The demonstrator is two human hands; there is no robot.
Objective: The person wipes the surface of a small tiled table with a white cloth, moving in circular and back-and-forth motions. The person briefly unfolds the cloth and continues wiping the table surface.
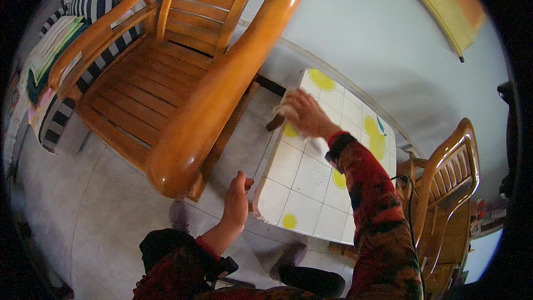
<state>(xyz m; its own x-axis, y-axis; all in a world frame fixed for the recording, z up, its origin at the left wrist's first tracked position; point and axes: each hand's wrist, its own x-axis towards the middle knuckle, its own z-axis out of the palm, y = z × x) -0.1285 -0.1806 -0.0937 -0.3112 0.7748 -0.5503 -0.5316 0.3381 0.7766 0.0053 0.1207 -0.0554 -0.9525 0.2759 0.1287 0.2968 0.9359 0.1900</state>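
My right hand point(306, 112) presses a pale, crumpled cloth point(282, 110) onto the far left edge of a small table point(310, 177). The cloth is mostly hidden beneath my fingers, and the hand is slightly blurred. A white tablecloth with grid lines and yellow lemon prints covers the tabletop. Beside the table's near left corner, my left hand point(236, 200) hangs in the air with nothing in it, seen from its edge. Its thumb stands apart and the other fingers are partly hidden.
A wooden armchair point(137, 87) stands left of the table, its thick armrest point(225, 91) rising close to the camera. Another wooden chair point(452, 166) is at the right. Behind the table runs a white wall point(358, 29) with a yellow hanging point(447, 12). My shoes point(291, 256) rest on the tiled floor point(112, 191).
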